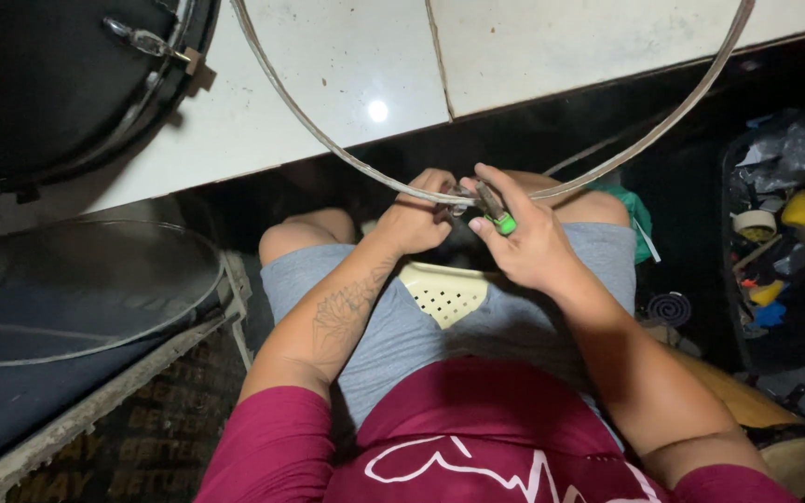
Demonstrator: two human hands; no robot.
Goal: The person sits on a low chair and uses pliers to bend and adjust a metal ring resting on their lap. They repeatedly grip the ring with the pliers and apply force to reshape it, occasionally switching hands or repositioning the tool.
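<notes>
I am seeing metal hoop [347, 158] resting above lap, top arc cut off by frame. Left hand [416, 219] gripping hoop's lower edge. Right hand [524, 242] pinching green-handled tool [498, 212] against it; tip hidden. Cream stool [444, 293] showing between thighs.

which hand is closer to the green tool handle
Right. The right hand holds the green tool handle in its fingers. The left hand is beside it, gripping the metal hoop, apart from the handle.

A black drum [58, 74] rests on the white tiled floor [347, 65].
</notes>
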